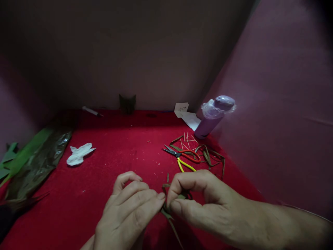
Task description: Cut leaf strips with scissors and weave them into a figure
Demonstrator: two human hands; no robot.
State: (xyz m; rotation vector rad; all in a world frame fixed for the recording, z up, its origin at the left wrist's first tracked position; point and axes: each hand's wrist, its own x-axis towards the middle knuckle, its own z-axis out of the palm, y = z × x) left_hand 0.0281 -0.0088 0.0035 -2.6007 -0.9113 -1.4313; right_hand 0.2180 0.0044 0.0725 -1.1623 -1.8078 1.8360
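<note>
Right hand [208, 205]: thumb and forefinger pinched together on a narrow, flat, green-brown leaf strip [167, 213], low at the centre of view, between the hands. The strip is bent into a small loop above; a thin, tapering tail hangs below.

Left hand [127, 211]: back uppermost, fingers bent and laid close together, tips against the strip; the underside is hidden, so whether they grip cannot be told.

Just beyond: one small, pointed green sliver [168, 177]; one pair of scissors [178, 154], dark metal blades apart, one handle red, one yellow, both smooth; several thin, straight, pale sticks [187, 140]; curled, creased, brownish leaf lengths [206, 154].

Farther out: crumpled, soft white tissue [79, 153], left; long, glossy brown sheet [39, 166], far left, material unclear; white folded papers [191, 120], beside a leaning purple cylinder [208, 126] topped with crinkled clear film [209, 109].

Support: matt red tabletop [125, 152], scattered with pale specks.
</note>
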